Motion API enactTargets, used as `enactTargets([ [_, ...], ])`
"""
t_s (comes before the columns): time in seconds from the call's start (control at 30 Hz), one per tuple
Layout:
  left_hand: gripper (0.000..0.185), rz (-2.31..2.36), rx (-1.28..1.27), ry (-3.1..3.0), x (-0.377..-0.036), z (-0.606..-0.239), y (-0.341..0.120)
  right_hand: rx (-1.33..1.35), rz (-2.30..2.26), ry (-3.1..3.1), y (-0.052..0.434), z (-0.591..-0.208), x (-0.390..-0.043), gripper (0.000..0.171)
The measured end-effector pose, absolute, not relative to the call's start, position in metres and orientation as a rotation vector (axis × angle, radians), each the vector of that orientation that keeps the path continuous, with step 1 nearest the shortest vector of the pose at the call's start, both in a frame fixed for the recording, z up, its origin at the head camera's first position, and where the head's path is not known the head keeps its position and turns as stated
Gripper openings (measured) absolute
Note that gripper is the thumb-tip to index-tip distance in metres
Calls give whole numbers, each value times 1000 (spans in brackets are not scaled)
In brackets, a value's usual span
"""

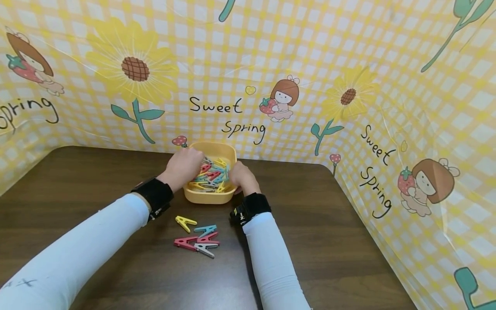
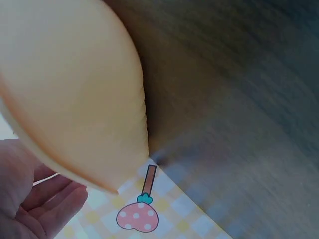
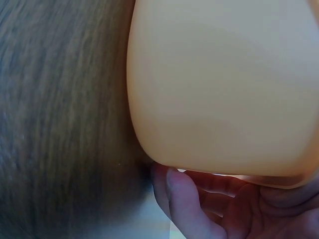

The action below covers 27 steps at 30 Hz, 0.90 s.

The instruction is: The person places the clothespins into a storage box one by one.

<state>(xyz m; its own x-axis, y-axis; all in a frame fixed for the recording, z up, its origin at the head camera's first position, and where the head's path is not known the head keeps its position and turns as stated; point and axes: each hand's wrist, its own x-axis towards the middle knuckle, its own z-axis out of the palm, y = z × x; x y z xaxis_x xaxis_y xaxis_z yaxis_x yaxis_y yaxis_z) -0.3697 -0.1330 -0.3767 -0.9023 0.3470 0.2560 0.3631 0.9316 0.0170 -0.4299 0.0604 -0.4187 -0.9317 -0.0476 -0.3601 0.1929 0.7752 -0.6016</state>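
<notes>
Both hands reach into the yellow plastic bowl (image 1: 211, 196) of coloured plastic clothes pegs (image 1: 211, 176) at the dark wooden counter's (image 1: 97, 181) far edge, left hand (image 1: 185, 165) over its left side, right hand (image 1: 241, 175) at its right rim; neither grasp is discernible.

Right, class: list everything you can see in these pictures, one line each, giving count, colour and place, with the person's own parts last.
Bowl: one, yellow-orange, at the far middle of the table.
Pegs in the bowl: many, too tangled to count; red, yellow, teal, grey.
Loose pegs: about five; yellow, teal, two red-pink, grey; on the table in front of the bowl, between the forearms.
Table: one, dark brown wood.
Backdrop cloth: one, yellow check with sunflowers and "Sweet Spring", behind and to the right.
Wrist bands: two, black.
Sleeves: two, white.
Left hand: in the bowl's left side, among the pegs.
Right hand: at the bowl's right rim.
</notes>
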Motion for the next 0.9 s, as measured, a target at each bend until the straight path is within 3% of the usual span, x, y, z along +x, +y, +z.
enactTargets([
  [0.13, 10, -142, -508, -2849, -368, -374, -136, 91, -943, 2613, 63, -417, -428, 40],
  [0.3, 39, -65, -554, -2788, -364, -375, -141, 116, -932, 2632, 67, -448, -460, 39],
  [0.47, 51, -108, -510, -2769, -356, -365, -149, 140, -934, 2623, 66, -456, -468, 41],
  [0.73, 52, -299, -470, -2671, -326, -329, -169, 122, -939, 2593, 59, -409, -422, 42],
  [0.9, 46, -450, -529, -2625, -295, -306, -175, 120, -923, 2608, 60, -415, -429, 43],
])
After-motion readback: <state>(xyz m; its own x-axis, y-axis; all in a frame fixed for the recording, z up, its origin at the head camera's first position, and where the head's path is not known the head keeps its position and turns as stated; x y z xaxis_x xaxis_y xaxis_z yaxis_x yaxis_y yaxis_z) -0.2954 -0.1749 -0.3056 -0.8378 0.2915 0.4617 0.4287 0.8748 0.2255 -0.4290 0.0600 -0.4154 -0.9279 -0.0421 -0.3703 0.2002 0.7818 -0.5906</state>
